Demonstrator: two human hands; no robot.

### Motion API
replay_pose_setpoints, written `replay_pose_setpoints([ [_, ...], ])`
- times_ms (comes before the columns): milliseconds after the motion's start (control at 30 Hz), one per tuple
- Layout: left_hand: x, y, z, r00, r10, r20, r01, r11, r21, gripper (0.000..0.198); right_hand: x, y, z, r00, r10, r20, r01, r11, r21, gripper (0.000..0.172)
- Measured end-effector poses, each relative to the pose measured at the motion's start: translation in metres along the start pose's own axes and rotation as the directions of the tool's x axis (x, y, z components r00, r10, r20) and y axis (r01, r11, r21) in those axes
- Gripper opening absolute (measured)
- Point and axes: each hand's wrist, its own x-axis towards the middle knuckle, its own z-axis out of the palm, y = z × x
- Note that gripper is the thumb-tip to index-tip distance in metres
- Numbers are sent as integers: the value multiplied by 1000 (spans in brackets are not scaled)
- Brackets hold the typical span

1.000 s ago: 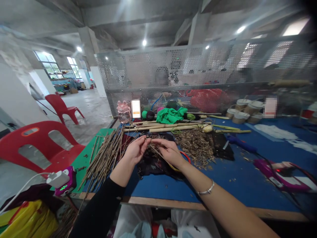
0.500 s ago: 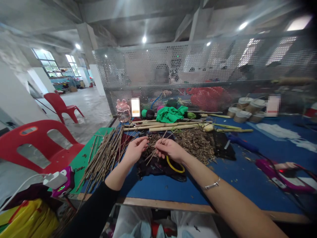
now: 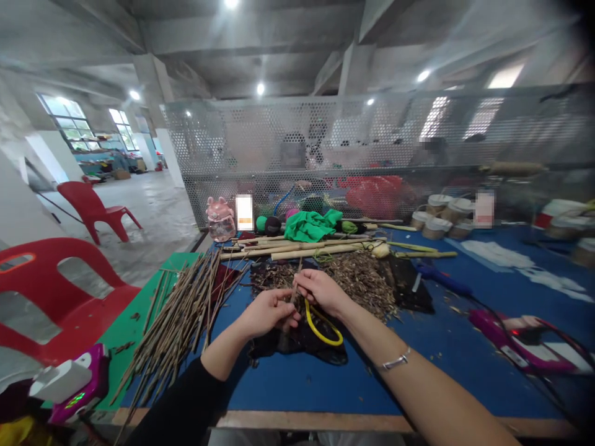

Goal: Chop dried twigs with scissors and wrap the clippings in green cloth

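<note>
My left hand [image 3: 268,313] and my right hand [image 3: 319,289] meet over a dark cloth [image 3: 297,341] on the blue table [image 3: 418,365]. Both are closed in a pinch on a small bunch of thin brown twigs [image 3: 294,286] that stands nearly upright between them. A yellow ring [image 3: 325,331] lies on the cloth just under my right hand. A long bundle of sticks [image 3: 181,316] lies to the left of my left hand. A heap of dry brown chips [image 3: 367,282] is spread behind my right hand.
Bamboo poles [image 3: 307,249], green cloth [image 3: 310,225], a pink jar [image 3: 219,218] and lidded tubs [image 3: 437,220] line the back below a perforated metal screen [image 3: 353,142]. A pink tool [image 3: 520,341] with cables lies at right. Red chairs [image 3: 60,303] stand left, beside a pink power bank [image 3: 83,387].
Both hands have drawn nearer to me. The twigs were tipped from slanting to nearly upright, and my left hand dropped lower. The view has shifted up and right.
</note>
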Motion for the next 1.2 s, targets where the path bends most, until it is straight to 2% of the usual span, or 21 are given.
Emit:
replay_pose_setpoints([
  [67,2,1,0,1000,1,-30,-1,1000,7,39,1,0,3,999,-15,36,16,999,-47,36],
  [133,5,4,-2,999,-10,-49,11,1000,18,36,3,0,6,999,-32,31,34,998,-55,35],
  [200,6,7,-6,999,-41,-19,42,998,49,37,4,1,9,999,-32,8,32,999,-25,32],
  [267,3,10,-11,999,-42,-35,47,984,171,38,6,2,9,1000,-10,-1,10,1000,11,30],
  [300,-1,13,-13,996,-9,-88,34,957,289,38,6,2,8,1000,3,-3,-2,1000,31,30],
  [367,-15,19,-19,960,121,-252,52,807,588,37,6,3,5,1000,15,-11,-14,997,74,31],
  [433,-33,23,-25,881,263,-394,192,563,804,36,5,5,2,999,10,-32,-6,992,126,32],
  [533,-58,20,-38,786,327,-525,468,239,851,42,3,7,-3,999,11,-49,-3,986,167,32],
  [600,-66,10,-48,730,348,-588,598,92,796,49,1,9,-4,999,20,-36,-14,986,167,32],
  [633,-68,4,-54,702,358,-615,644,49,764,51,0,10,-4,999,26,-25,-21,986,164,32],
  [700,-68,-8,-66,671,361,-648,692,10,722,48,-1,12,-3,999,33,-3,-32,986,163,32],
  [800,-67,-20,-79,692,320,-647,681,7,732,33,-4,15,-2,999,29,16,-31,985,167,32],
  [867,-72,-21,-84,710,323,-625,653,29,757,30,-5,15,-2,1000,24,15,-27,984,175,31],
  [933,-79,-18,-90,688,384,-616,647,59,760,34,-6,14,-2,1000,26,12,-27,983,182,31],
  [1000,-88,-14,-96,639,433,-636,671,91,736,39,-6,13,-2,1000,25,9,-26,983,182,31],
  [1067,-95,-11,-102,599,407,-690,717,110,688,42,-6,13,-2,1000,28,11,-29,983,182,31],
  [1133,-99,-12,-102,591,352,-726,747,100,657,44,-6,14,-2,999,28,16,-30,982,186,32],
  [1200,-102,-17,-95,611,318,-725,745,79,663,51,-5,15,-2,1000,23,20,-26,981,194,32],
])
